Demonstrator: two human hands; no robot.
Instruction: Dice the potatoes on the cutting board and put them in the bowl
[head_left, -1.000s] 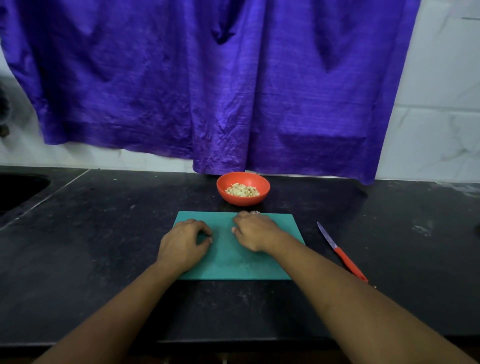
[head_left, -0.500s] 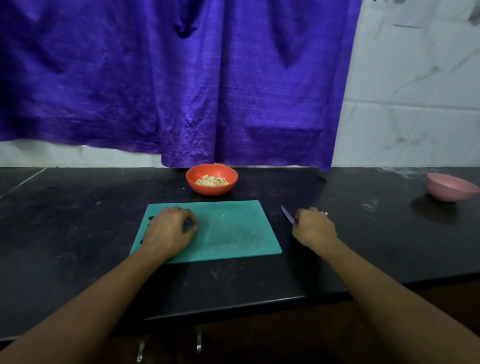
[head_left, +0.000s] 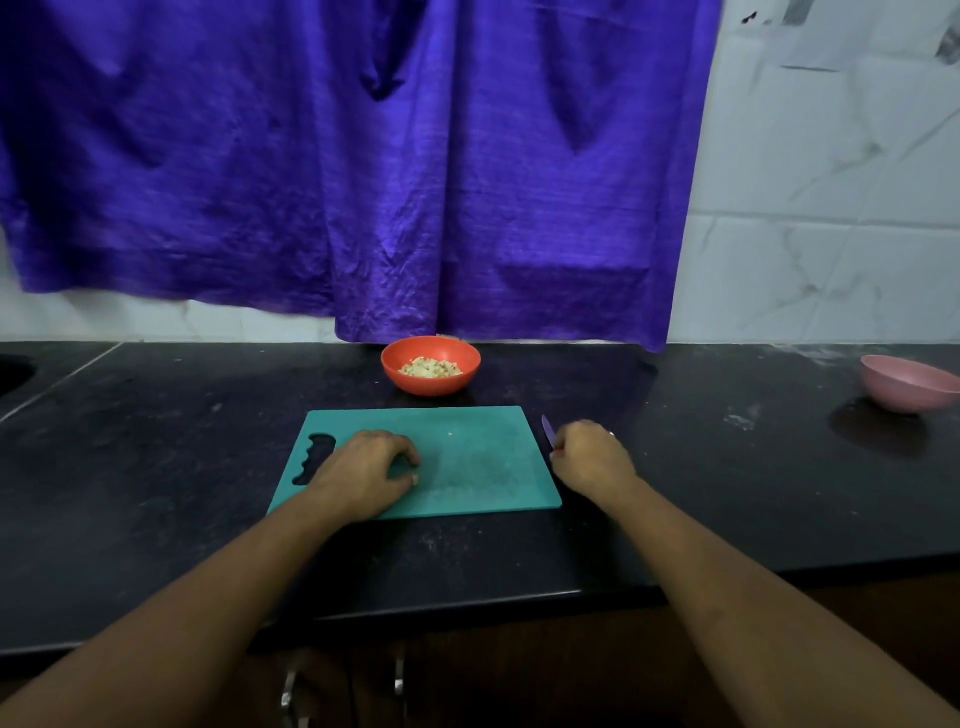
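The potatoes (head_left: 430, 368) lay diced in the bowl (head_left: 431, 383) behind the cutting board (head_left: 483, 457), the left hand (head_left: 366, 470) rested loosely curled there, the right hand (head_left: 592, 457) gripped the knife (head_left: 548, 429), so only laying the knife down seemed left.

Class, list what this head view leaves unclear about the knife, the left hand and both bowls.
Knife: only the blade tip shows in the head view; the right hand covers the handle.
Left hand: curled fingers hide anything under it on the cutting board.
Pink bowl: cut by the right edge, inside unseen.
Orange bowl: potato pieces too small to count.
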